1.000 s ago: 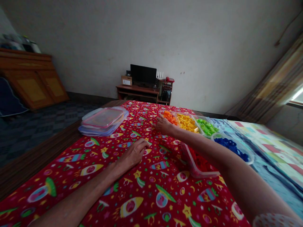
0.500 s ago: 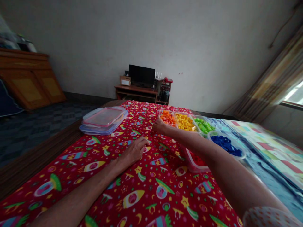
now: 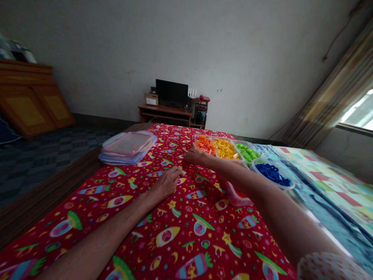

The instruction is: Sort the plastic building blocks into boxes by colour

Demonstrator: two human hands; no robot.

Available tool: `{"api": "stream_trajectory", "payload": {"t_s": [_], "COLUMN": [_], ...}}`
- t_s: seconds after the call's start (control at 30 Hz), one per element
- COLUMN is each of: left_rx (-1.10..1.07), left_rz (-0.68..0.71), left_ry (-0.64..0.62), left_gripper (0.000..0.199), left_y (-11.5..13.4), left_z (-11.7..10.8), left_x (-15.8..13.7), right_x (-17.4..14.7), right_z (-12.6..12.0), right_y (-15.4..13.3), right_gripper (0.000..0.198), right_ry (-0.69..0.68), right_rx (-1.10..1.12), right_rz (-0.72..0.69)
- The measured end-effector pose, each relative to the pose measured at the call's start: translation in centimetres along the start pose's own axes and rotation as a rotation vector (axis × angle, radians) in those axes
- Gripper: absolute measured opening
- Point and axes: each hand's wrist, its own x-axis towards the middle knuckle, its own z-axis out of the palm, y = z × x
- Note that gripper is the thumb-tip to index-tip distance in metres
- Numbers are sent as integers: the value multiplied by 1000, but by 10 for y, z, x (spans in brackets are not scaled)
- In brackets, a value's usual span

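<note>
My left hand (image 3: 168,181) rests on the red rocket-print cloth (image 3: 175,217), loosely bent, its fingers a little apart, with nothing visible in it. Farther forward, my right hand (image 3: 196,156) is low over the cloth, just left of a clear box of orange plastic pieces (image 3: 204,144). Its thumb points up, apart from the fingers, and I see nothing held. Beside that box are yellow pieces (image 3: 225,148) and green pieces (image 3: 247,152) in clear boxes. A round tub of blue pieces (image 3: 272,174) lies farther right. My right forearm partly hides a box with red contents (image 3: 239,196).
Stacked clear lids (image 3: 128,147) with coloured rims lie at the table's left side. A patchwork cloth (image 3: 323,171) and blue fabric cover the right. Beyond the table stand a desk (image 3: 166,111) with a monitor (image 3: 171,93), and a wooden cabinet (image 3: 35,97) at far left.
My right hand has shifted slightly left and lower, its fingers reaching more to the left. My left hand stays nearly in place. The view has turned slightly right.
</note>
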Motion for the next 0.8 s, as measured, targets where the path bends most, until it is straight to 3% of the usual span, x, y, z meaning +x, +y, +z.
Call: {"api": "stream_trajectory", "payload": {"t_s": [0.17,0.3,0.5,0.67,0.8], "left_rx": [20,27,-16,-20,23], "left_rz": [-14,10,-2,-8,8], "left_ry": [-10,15,-7,-23,-27], "left_gripper": [25,25,29,31,30], "left_y": [1,-4,-4,-1,-1], "left_z": [-1,3,3,-2,-3], "left_x": [1,1,4,7,7], "right_x": [-22,-63,-160,-213,-229], "right_z": [2,-15,-31,-14,-6], "right_y": [-9,-10,14,39,39], "right_gripper": [34,27,21,17,24], "right_ry": [50,117,370,222,310], "right_rx": [10,170,641,821,837], "right_rz": [-91,-66,261,519,698]}}
